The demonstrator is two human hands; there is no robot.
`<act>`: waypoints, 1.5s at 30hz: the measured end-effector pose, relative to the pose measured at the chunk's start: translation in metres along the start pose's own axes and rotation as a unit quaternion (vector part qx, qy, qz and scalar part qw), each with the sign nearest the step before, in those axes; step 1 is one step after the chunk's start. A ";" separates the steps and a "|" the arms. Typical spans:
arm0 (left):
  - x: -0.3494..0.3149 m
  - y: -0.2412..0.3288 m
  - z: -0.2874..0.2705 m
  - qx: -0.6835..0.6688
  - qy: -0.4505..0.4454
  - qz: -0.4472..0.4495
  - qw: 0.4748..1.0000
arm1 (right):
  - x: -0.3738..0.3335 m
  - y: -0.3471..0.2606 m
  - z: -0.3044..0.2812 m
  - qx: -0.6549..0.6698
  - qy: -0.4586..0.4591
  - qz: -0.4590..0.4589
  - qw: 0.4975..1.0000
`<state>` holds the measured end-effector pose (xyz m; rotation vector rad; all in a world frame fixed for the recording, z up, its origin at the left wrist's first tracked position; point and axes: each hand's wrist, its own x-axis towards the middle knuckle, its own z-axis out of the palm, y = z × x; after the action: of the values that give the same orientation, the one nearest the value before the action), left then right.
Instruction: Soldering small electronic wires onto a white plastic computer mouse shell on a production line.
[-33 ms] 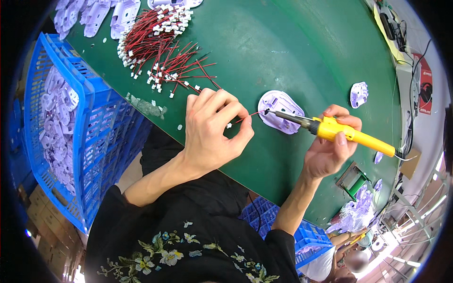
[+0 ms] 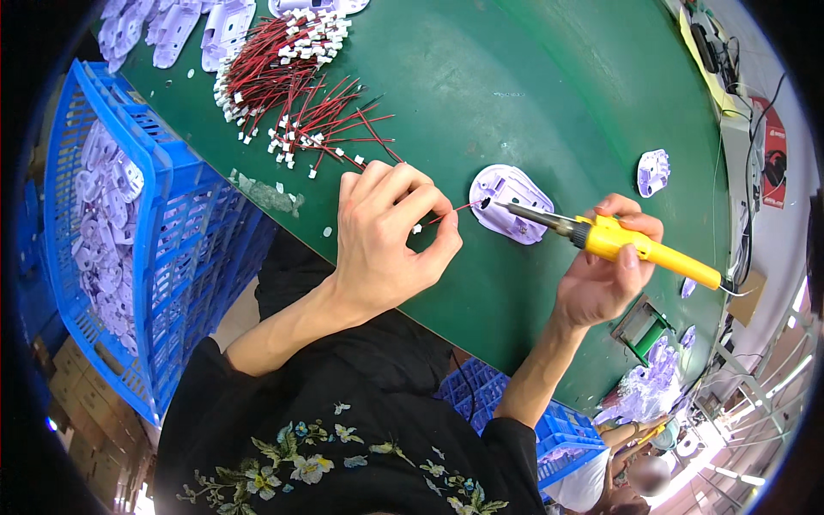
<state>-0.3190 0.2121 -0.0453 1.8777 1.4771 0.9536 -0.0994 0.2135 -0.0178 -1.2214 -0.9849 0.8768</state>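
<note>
- Where the green tabletop (image 2: 549, 94) curves toward the person, the right hand (image 2: 605, 275) is closed around one yellow-handled soldering iron (image 2: 635, 245); its long axis runs from lower right to upper left, metal tip pointing left at one pale purple plastic shell (image 2: 508, 202).
- Left hand (image 2: 386, 236): fingers pinched on one thin red wire (image 2: 448, 213), whose free end points right, toward the shell's near edge.
- One loose heap of red wires with white connectors (image 2: 292, 86) lies farther up.
- One blue crate (image 2: 146, 249) of purple shells stands at left.
- One small purple part (image 2: 654, 172) lies apart, at right.
</note>
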 end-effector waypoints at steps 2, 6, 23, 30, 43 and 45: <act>0.000 -0.001 -0.002 0.000 -0.001 0.002 1.000 | 0.002 -0.009 -0.002 0.008 0.022 -0.015 1.000; -0.001 -0.004 -0.007 0.002 -0.007 0.003 1.000 | 0.005 -0.023 -0.024 0.036 0.025 0.002 0.999; 0.002 0.010 -0.018 0.160 -0.060 0.136 0.976 | -0.014 -0.010 -0.041 0.044 0.136 0.055 0.988; -0.008 0.029 0.009 0.090 0.016 0.086 0.992 | -0.012 0.002 -0.040 0.067 0.079 0.060 0.993; -0.007 0.019 0.023 0.076 0.001 0.057 0.995 | -0.014 0.005 -0.027 0.033 0.068 0.077 0.994; -0.005 0.019 0.023 0.074 -0.002 0.056 0.996 | -0.014 0.006 -0.027 0.027 0.069 0.078 0.994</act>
<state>-0.2906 0.2027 -0.0451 2.0872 1.4888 0.9125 -0.0791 0.1925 -0.0269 -1.3076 -0.7584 0.9230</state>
